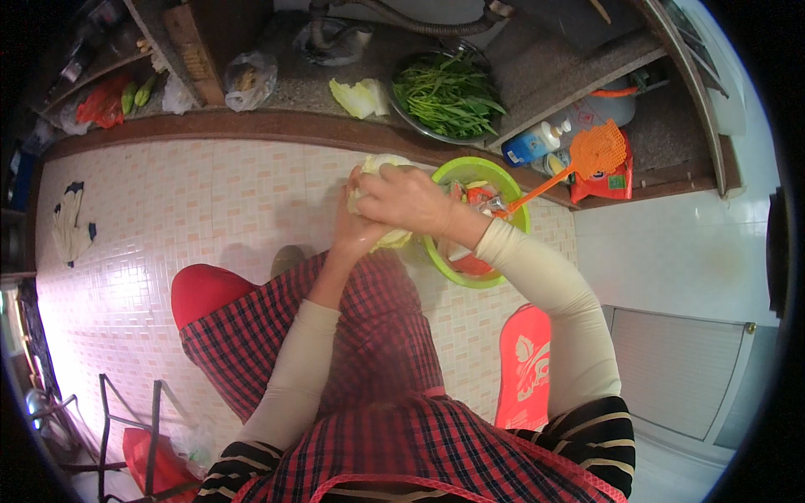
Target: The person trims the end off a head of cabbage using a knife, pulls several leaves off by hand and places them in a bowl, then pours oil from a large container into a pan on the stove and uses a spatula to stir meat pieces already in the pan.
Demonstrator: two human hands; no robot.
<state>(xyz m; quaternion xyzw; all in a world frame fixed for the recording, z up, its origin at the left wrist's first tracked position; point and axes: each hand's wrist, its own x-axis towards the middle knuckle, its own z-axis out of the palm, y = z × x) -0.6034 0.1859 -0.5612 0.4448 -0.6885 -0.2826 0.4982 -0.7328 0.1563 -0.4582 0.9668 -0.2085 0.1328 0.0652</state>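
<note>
A pale yellow-green head of napa cabbage (393, 239) is held between my two hands over the tiled floor. My left hand (353, 229) supports it from the left side and below. Across its top lies my right hand (409, 198), fingers curled over the leaves. Much of the cabbage is hidden behind my hands. Just right of them stands a lime-green basin (449, 273) with red and white wrappers and scraps inside. A loose cabbage leaf (361, 97) lies on the cabinet floor beyond, beside a metal bowl (409, 119) full of leafy greens (449, 94).
An orange fly swatter (597, 151) leans from the basin toward a pump bottle (534, 143) in the cabinet. A plastic bag (250, 82) rests left of the leaf. Gloves (69, 226) lie on the floor at far left. A metal-legged stool (154, 434) stands at lower left.
</note>
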